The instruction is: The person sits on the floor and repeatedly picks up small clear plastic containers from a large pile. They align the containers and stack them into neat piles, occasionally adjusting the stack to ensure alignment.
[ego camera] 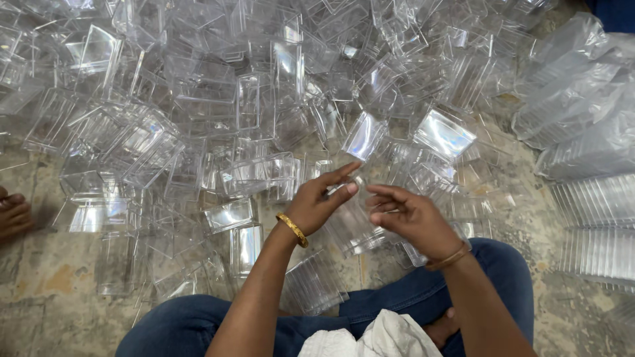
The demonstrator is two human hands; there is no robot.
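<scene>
Left hand [317,201] and right hand [410,215], fingers clamped on a glossy clear plastic box [354,228] above a heap of boxes [218,112]

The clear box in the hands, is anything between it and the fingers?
Nothing visible: the left hand and right hand both touch the clear box directly. Other clear boxes lie on the floor beyond it.

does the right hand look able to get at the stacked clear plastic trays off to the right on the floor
Probably yes. The right hand is busy at a clear plastic box held with the left hand, but nothing stands between it and the stacked clear plastic trays; only low loose boxes lie between.
</scene>
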